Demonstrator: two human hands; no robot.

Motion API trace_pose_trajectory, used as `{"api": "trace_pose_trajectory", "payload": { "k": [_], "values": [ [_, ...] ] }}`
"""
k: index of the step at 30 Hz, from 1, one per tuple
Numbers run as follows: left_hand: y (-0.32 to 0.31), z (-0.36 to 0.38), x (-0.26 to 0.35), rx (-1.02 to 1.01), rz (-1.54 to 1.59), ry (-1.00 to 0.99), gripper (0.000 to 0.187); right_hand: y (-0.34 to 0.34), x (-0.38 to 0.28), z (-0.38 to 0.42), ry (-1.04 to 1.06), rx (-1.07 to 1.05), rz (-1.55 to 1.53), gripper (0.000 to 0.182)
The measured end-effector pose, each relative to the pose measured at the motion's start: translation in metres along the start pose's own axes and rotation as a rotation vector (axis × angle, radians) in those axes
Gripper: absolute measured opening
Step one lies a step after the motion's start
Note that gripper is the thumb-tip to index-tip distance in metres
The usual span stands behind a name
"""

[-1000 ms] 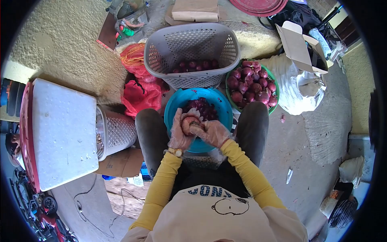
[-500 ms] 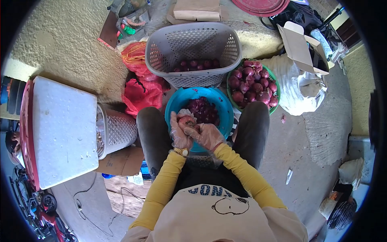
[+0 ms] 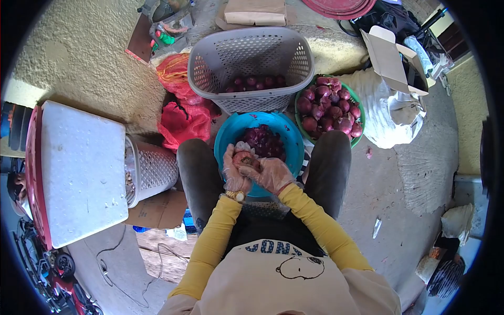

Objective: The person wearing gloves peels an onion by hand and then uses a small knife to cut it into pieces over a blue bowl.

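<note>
Both my hands wear thin clear plastic gloves and meet over the near side of a blue basin (image 3: pixel 223 137). My left hand (image 3: pixel 235 177) is closed around a red onion (image 3: pixel 243 158), whose pale, dry root or stem end faces up. From the right, the bent fingers of my right hand (image 3: pixel 274 175) press against the same onion; their tips are partly hidden. Dark red onion skins or pieces (image 3: pixel 265 142) lie in the basin beyond my hands.
Beyond the basin stands a grey perforated basket (image 3: pixel 252 97) with onions inside. A green basin (image 3: pixel 360 131) heaped with onions is at its right, beside a white sack (image 3: pixel 380 126). Red mesh bags (image 3: pixel 181 123) lie left. A foam box (image 3: pixel 84 173) stands further left.
My right hand and fingers shift very slightly against the onion. The onion stays in my left hand at nearly the same spot.
</note>
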State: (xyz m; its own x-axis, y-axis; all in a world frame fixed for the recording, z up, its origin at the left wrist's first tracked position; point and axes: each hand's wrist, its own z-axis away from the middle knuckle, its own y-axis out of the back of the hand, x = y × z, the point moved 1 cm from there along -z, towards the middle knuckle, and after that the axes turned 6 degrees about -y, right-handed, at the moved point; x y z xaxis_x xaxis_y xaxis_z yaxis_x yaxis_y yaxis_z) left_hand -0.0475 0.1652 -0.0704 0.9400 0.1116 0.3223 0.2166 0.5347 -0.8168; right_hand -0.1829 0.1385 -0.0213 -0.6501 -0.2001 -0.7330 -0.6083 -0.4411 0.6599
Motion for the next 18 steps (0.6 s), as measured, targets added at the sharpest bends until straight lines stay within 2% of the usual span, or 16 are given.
{"api": "trace_pose_trajectory", "payload": {
  "k": [2, 4, 6, 7, 9, 10, 12, 13, 15, 17, 18],
  "values": [
    [0.0, 0.004, 0.001, 0.009, -0.01, -0.043, 0.033, -0.003, -0.002, -0.002, -0.12, -0.142, -0.156, 0.073],
    [-0.003, 0.007, 0.0, 0.021, -0.019, -0.088, 0.033, -0.01, -0.002, -0.002, -0.142, -0.124, -0.223, 0.073],
    [-0.005, 0.007, -0.002, -0.005, -0.097, -0.251, 0.033, -0.018, 0.001, -0.002, -0.165, -0.106, -0.292, 0.073],
    [0.003, 0.004, -0.003, -0.005, -0.097, -0.252, 0.033, -0.022, 0.003, -0.002, -0.194, -0.122, -0.325, 0.073],
    [0.012, 0.0, -0.002, -0.147, -0.062, -0.296, 0.038, -0.032, 0.009, -0.002, -0.226, -0.139, -0.36, 0.073],
    [0.017, -0.001, -0.005, -0.147, -0.061, -0.297, 0.038, -0.037, 0.012, -0.002, -0.209, -0.086, -0.377, 0.072],
    [-0.019, 0.011, -0.004, 0.003, -0.185, -0.217, 0.04, -0.027, 0.009, -0.005, -0.191, -0.033, -0.394, 0.072],
    [-0.025, 0.011, 0.0, 0.003, -0.185, -0.217, 0.04, -0.012, 0.007, -0.007, -0.158, -0.047, -0.303, 0.071],
    [-0.03, 0.01, 0.005, -0.057, -0.094, 0.036, 0.038, -0.001, 0.01, -0.008, -0.126, -0.06, -0.212, 0.071],
    [-0.022, 0.005, -0.001, -0.048, -0.122, 0.039, 0.037, -0.001, 0.016, -0.009, 0.073, 0.005, -0.088, 0.071],
    [-0.016, 0.002, -0.002, -0.102, -0.078, 0.063, 0.035, -0.002, 0.015, -0.007, 0.071, 0.007, -0.087, 0.071]
  ]
}}
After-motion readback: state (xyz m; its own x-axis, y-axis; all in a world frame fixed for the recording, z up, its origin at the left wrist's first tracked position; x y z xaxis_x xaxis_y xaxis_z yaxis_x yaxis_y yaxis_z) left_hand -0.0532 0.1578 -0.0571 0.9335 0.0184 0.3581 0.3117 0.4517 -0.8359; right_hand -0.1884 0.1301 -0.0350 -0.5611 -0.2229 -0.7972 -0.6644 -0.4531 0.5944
